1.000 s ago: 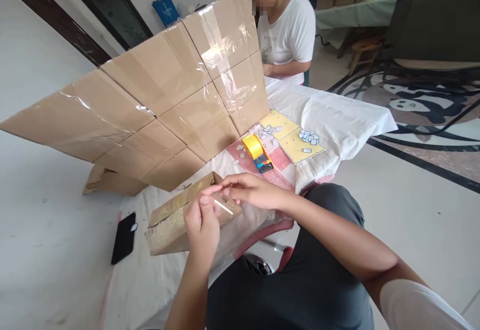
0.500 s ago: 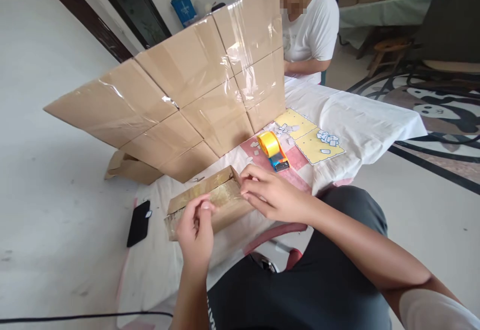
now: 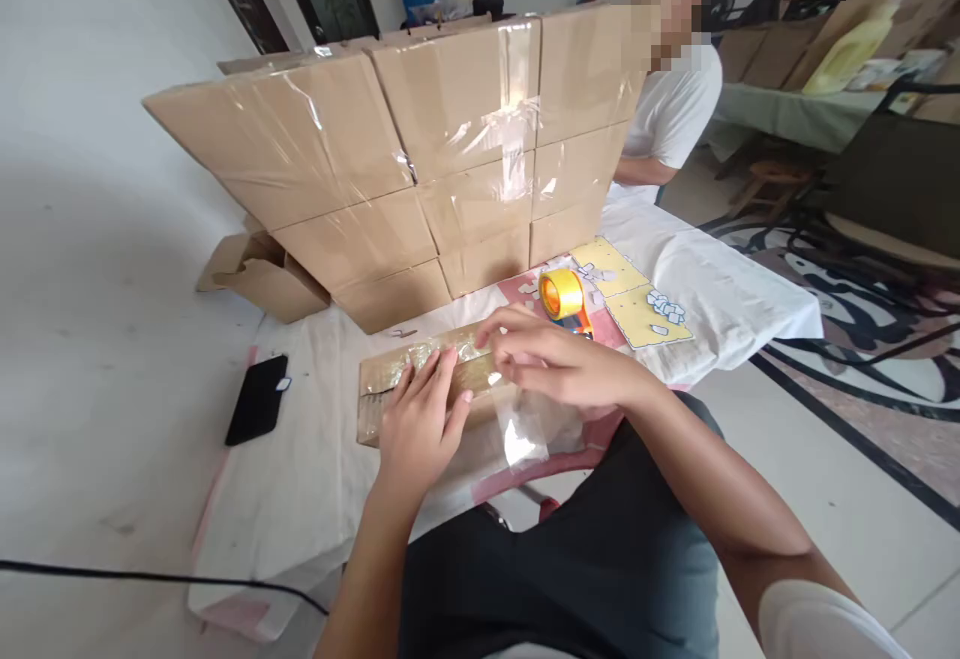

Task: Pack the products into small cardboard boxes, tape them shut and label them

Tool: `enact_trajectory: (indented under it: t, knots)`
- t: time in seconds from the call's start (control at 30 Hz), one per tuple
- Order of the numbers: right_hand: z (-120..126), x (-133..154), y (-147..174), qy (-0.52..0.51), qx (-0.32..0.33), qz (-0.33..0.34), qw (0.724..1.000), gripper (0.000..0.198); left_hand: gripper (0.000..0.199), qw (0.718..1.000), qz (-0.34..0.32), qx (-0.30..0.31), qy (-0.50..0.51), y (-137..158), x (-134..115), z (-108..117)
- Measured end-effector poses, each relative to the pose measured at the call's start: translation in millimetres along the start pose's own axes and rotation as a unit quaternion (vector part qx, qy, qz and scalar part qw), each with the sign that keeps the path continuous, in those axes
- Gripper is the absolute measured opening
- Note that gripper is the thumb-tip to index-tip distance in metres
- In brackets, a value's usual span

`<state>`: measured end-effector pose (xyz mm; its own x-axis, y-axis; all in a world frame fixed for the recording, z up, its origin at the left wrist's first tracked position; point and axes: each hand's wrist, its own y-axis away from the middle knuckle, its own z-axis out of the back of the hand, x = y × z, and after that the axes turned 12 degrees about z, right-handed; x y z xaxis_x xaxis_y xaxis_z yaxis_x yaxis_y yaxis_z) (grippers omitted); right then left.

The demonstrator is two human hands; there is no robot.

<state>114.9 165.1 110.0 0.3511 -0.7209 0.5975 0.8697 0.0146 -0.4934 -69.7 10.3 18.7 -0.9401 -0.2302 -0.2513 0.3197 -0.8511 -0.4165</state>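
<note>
A small brown cardboard box (image 3: 373, 409) lies on the cloth in front of me, with shiny clear tape over its top seam. My left hand (image 3: 421, 424) rests on the top of the box, fingers stretched out. Over the box's right end is my right hand (image 3: 551, 364), its bent fingers apart and touching the taped top. A loose strip of clear tape (image 3: 523, 437) hangs down from the near side of the box, below my right hand. Just beyond that hand stands a yellow tape roll (image 3: 561, 294) in its dispenser, partly hidden by my fingers.
A wall of taped cardboard boxes (image 3: 472, 179) rises behind. An open carton (image 3: 259, 274) is at the back left, a black phone (image 3: 257, 401) nearer me. Yellow sheets (image 3: 637, 309) with small white pieces lie to the right. A person in a white shirt (image 3: 686, 104) sits beyond.
My left hand has gone from curled beside the box to flat on its top. My right hand has moved onto the top, and a clear tape strip now shows hanging at the near side.
</note>
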Motion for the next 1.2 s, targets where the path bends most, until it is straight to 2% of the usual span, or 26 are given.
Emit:
enact_trajectory:
  t: [0.1, 0.23, 0.47, 0.57, 0.6, 0.67, 0.73, 0.83, 0.9, 0.97, 1.03, 1.1, 1.2]
  knots:
    - [-5.5, -35.3, -30.2, 0.069, 0.041, -0.048, 0.996, 0.013, 0.056, 1.000, -0.005, 0.013, 0.025, 2.6, 1.2, 2.6]
    - [-14.8, -67.1, -46.7, 0.126, 0.103, -0.140, 0.977, 0.012, 0.052, 0.998, -0.045, 0.033, -0.014, 5.3, 3.2, 5.2]
    - [-19.4, -73.6, -41.8, 0.077, 0.119, -0.112, 0.983, 0.018, 0.043, 0.996, -0.078, 0.013, -0.052, 2.8, 3.7, 2.8]
    - [-25.9, -72.1, -41.2, 0.145, 0.084, -0.145, 0.975, 0.009, 0.045, 0.994, -0.092, 0.004, -0.060, 2.0, 4.2, 1.8]
    - [-27.2, -72.1, -40.8, 0.197, 0.047, -0.174, 0.964, 0.011, 0.045, 0.993, -0.101, -0.001, -0.061, 2.2, 4.8, 1.5]
    - [-24.5, -75.3, -36.0, 0.308, -0.061, -0.222, 0.923, 0.024, 0.045, 0.991, -0.120, -0.012, -0.063, 3.2, 6.4, 0.3]
    - [-11.0, -85.2, -20.6, 0.373, -0.184, -0.231, 0.879, 0.023, 0.044, 0.988, -0.133, -0.028, -0.067, 4.6, 8.6, -1.7]
    - [28.5, -110.0, 30.7, 0.408, -0.347, -0.244, 0.809, 0.015, 0.045, 0.984, -0.154, -0.048, -0.083, 5.2, 13.1, -6.2]
    - [58.3, -128.5, 79.7, 0.421, -0.410, -0.324, 0.741, 0.013, 0.051, 0.981, -0.163, -0.045, -0.098, 3.7, 16.3, -8.8]
    - [81.7, -145.5, 130.7, 0.407, -0.409, -0.464, 0.672, 0.021, 0.057, 0.978, -0.176, -0.030, -0.107, 1.1, 18.6, -10.1]
    - [94.7, -159.5, 174.7, 0.362, -0.362, -0.588, 0.626, 0.033, 0.062, 0.975, -0.193, -0.010, -0.106, -2.4, 20.0, -10.0]
    - [98.9, -169.5, 205.7, 0.317, -0.317, -0.648, 0.615, 0.037, 0.065, 0.972, -0.210, 0.008, -0.101, -6.1, 20.7, -9.1]
    - [97.6, -177.3, 225.7, 0.288, -0.261, -0.667, 0.636, 0.041, 0.069, 0.968, -0.225, 0.019, -0.110, -10.0, 22.2, -8.5]
